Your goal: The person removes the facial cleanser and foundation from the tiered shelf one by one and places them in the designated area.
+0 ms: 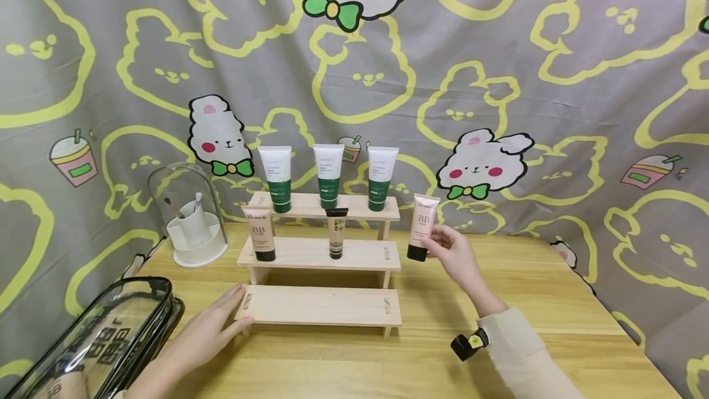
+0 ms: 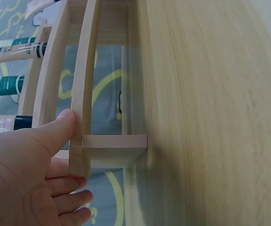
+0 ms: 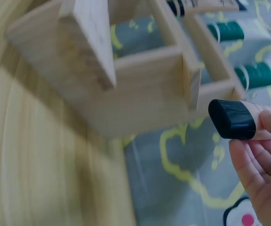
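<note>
My right hand (image 1: 455,254) pinches a pink BB cream tube (image 1: 423,220), black cap down, beside the right end of a three-tier wooden display stand (image 1: 321,305). In the right wrist view the tube's black cap (image 3: 232,119) points toward the stand, apart from it. My left hand (image 1: 207,328) grips the left end of the bottom tier, its thumb (image 2: 60,127) on the plank. On the middle tier stand another BB cream tube (image 1: 260,233) and a small beige tube with a black top (image 1: 336,233). Green-and-white tubes (image 1: 328,174) stand on the top tier.
A clear zip bag (image 1: 127,325) with a pink tube inside lies at the left front. Behind it stands a white brush holder (image 1: 196,242) with an arched handle and brushes. A patterned curtain (image 1: 365,109) hangs behind the wooden table (image 1: 532,325).
</note>
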Motion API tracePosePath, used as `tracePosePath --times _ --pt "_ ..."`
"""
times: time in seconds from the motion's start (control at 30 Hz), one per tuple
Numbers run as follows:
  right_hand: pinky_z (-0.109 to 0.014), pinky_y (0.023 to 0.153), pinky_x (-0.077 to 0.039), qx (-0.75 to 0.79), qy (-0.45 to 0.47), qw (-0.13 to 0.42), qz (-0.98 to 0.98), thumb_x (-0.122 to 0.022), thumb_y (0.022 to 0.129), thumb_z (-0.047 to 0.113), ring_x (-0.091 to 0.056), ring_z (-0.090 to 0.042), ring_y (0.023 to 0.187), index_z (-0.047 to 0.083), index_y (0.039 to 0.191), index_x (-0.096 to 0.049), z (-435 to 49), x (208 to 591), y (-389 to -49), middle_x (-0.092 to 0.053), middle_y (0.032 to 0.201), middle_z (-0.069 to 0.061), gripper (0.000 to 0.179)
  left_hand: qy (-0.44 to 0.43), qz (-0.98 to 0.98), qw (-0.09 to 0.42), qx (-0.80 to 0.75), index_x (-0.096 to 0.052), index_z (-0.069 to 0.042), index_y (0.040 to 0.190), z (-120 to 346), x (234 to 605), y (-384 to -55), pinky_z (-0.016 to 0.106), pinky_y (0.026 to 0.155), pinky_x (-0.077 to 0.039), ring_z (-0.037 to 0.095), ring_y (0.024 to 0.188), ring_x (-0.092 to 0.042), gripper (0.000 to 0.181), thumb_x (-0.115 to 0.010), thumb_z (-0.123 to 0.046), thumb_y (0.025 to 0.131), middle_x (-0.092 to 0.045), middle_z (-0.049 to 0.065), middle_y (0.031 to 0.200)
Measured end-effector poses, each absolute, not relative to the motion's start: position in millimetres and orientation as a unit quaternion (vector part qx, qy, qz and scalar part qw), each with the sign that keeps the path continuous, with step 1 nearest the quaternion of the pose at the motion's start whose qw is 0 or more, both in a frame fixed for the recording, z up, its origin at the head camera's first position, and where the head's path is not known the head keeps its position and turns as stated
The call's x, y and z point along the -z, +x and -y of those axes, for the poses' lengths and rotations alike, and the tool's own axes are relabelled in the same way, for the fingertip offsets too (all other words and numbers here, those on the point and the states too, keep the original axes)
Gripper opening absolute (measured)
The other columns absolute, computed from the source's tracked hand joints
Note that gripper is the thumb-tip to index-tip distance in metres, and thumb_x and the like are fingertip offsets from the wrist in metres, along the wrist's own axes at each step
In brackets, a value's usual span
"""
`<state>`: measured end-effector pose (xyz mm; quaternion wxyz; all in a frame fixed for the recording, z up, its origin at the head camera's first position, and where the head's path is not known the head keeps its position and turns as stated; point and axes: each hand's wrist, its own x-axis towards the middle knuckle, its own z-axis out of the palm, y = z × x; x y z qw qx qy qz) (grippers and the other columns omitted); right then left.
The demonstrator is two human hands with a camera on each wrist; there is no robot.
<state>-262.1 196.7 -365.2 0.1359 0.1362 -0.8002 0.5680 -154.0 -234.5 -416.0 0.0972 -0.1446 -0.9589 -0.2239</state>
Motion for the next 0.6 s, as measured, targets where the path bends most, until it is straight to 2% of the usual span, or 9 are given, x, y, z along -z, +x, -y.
tracePosePath --times 0.2,0.4,0.6 --pt "-0.035 0.062 -0.056 -0.565 0.106 0.114 0.81 -0.062 0.087 0.002 -0.061 -0.011 0.07 -0.017 0.108 -0.055 -212.2 379.6 -270.4 -0.063 0.088 -0.021 0.029 -0.143 0.96 0.092 0.221 -0.042 0.009 0.132 234.2 416.0 -154.0 0.056 0.098 -0.031 0.043 0.121 -0.038 0.065 -0.057 -0.038 0.09 -0.037 0.028 0.136" --pt "-0.039 0.059 -0.056 -0.557 0.084 0.083 0.822 -0.061 0.088 0.001 -0.064 -0.019 0.066 -0.02 0.108 -0.055 -223.3 394.9 -278.7 -0.064 0.088 -0.024 0.029 -0.143 0.96 0.088 0.223 -0.042 0.009 0.132 234.3 415.6 -153.5 0.056 0.097 -0.032 0.043 0.121 -0.039 0.065 -0.057 -0.039 0.09 -0.038 0.028 0.136" --pt "-0.04 0.061 -0.056 -0.54 0.054 0.032 0.84 -0.06 0.088 0.004 -0.062 -0.019 0.064 -0.018 0.106 -0.057 -234.7 413.4 -287.4 -0.065 0.083 -0.019 0.028 -0.143 0.961 0.082 0.223 -0.042 0.009 0.132 234.1 414.6 -154.5 0.057 0.098 -0.031 0.043 0.122 -0.038 0.067 -0.056 -0.041 0.091 -0.037 0.028 0.136"
